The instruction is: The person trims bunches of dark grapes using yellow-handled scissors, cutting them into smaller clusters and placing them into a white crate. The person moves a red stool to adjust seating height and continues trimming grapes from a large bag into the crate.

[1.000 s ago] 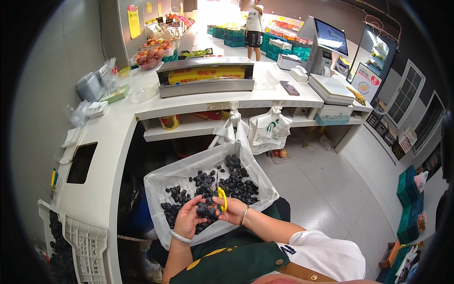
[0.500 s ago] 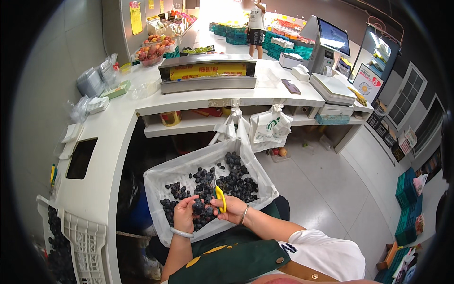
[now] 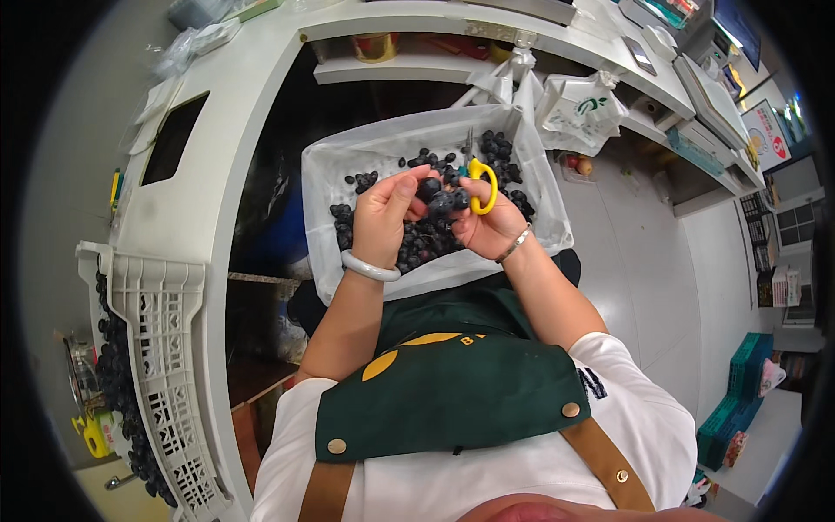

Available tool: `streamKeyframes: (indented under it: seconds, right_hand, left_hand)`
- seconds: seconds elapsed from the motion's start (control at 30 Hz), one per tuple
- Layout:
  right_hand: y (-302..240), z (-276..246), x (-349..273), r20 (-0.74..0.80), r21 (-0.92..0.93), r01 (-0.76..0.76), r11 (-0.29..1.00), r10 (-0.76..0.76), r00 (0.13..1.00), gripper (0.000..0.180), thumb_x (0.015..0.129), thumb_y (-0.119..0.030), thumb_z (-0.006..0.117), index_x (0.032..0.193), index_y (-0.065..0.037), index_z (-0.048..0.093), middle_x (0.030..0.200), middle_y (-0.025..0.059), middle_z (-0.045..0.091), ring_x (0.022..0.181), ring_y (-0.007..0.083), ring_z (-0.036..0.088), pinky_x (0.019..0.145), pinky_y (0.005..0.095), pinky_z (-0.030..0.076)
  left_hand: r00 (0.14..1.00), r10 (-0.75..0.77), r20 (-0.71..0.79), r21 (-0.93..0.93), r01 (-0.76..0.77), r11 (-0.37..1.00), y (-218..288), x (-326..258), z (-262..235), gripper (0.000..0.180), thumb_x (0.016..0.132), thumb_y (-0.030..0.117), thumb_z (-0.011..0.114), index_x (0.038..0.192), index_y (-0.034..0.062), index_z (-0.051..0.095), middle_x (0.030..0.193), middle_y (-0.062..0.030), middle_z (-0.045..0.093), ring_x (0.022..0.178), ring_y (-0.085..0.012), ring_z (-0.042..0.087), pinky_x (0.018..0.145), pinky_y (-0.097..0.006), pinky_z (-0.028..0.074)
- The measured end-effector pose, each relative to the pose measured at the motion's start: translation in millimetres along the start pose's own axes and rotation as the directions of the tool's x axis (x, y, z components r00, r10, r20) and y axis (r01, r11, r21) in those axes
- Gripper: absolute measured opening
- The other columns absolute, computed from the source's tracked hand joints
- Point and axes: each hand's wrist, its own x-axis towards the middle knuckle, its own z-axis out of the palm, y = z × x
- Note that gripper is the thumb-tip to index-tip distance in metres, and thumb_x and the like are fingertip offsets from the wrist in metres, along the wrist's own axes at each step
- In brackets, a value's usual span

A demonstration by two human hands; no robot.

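Observation:
A white-lined tray (image 3: 348,165) of loose dark grapes (image 3: 417,244) rests on my lap. My left hand (image 3: 383,213), with a pale bangle on the wrist, pinches a small bunch of dark grapes (image 3: 437,198) above the tray. My right hand (image 3: 491,217), wearing a thin bracelet, holds yellow-handled scissors (image 3: 479,178) with the blades pointing away from me, right beside the bunch. Both hands meet over the middle of the tray.
A white counter (image 3: 217,174) curves round on my left and ahead. A white plastic crate (image 3: 165,365) with more dark grapes stands at my lower left. White plastic bags (image 3: 578,109) hang under the shelf ahead. Tiled floor (image 3: 644,261) lies to my right.
The view has dropped and closed in on the tray. My hands have lifted slightly, with the grape bunch held up between them and the scissors beside it.

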Motion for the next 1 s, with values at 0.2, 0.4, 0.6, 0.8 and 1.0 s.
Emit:
streamKeyframes:
  seconds: [0.2, 0.4, 0.6, 0.8, 1.0]
  right_hand:
    - [-1, 4, 6, 0.046, 0.012, 0.059, 0.998, -0.059, 0.997, 0.018, 0.085, -0.019, 0.058, 0.095, -0.005, 0.058, 0.079, 0.0038, 0.062, 0.059, 0.0115, 0.058, 0.050, 0.0218, 0.048]
    - [0, 17, -1, 0.044, -0.570, 0.396, 0.720, -0.455, 0.890, 0.019, 0.081, -0.012, 0.060, 0.097, -0.006, 0.054, 0.084, 0.0041, 0.061, 0.066, 0.0088, 0.057, 0.058, 0.0199, 0.046]
    - [7, 15, -5, 0.190, -0.929, 0.310, 0.201, -0.458, 0.868, 0.032, 0.083, -0.004, 0.058, 0.113, -0.001, 0.047, 0.091, 0.0029, 0.057, 0.077, 0.0073, 0.054, 0.066, 0.0215, 0.047]
    - [9, 33, -16, 0.100, -0.721, 0.296, 0.626, -0.329, 0.939, 0.032, 0.085, -0.009, 0.057, 0.114, 0.000, 0.047, 0.100, 0.0064, 0.061, 0.081, 0.0098, 0.059, 0.070, 0.0227, 0.049]
    - [-9, 20, -29, 0.031, -0.778, 0.294, 0.556, -0.432, 0.901, 0.035, 0.087, -0.020, 0.055, 0.115, -0.001, 0.046, 0.096, 0.0086, 0.063, 0.070, 0.0102, 0.060, 0.060, 0.0206, 0.046]
  left_hand:
    - [1.000, -0.008, 0.009, -0.164, 0.010, 0.986, 5, 1, -4, 0.034, 0.094, 0.024, 0.044, 0.116, -0.0006, 0.052, 0.113, -0.0092, 0.057, 0.078, -0.0075, 0.057, 0.068, -0.019, 0.048]
    - [0.986, -0.165, 0.027, -0.320, 0.165, 0.933, 0, -11, -6, 0.044, 0.093, 0.030, 0.045, 0.129, 0.0053, 0.040, 0.123, -0.0064, 0.050, 0.099, -0.0113, 0.052, 0.077, -0.026, 0.045]
    - [0.984, -0.179, -0.015, -0.216, 0.171, 0.961, -12, -15, 1, 0.050, 0.093, 0.032, 0.044, 0.135, 0.0088, 0.032, 0.122, -0.0076, 0.048, 0.103, -0.0161, 0.050, 0.081, -0.030, 0.044]
    - [0.886, -0.258, 0.385, -0.684, 0.462, 0.565, -42, -7, -19, 0.053, 0.091, 0.051, 0.034, 0.122, 0.0095, 0.045, 0.106, -0.0064, 0.057, 0.085, -0.0176, 0.058, 0.067, -0.030, 0.050]
    - [0.892, -0.212, 0.400, -0.797, 0.453, 0.400, -38, -3, -32, 0.055, 0.090, 0.052, 0.033, 0.123, 0.0085, 0.044, 0.120, -0.0133, 0.050, 0.096, -0.0236, 0.056, 0.070, -0.034, 0.053]
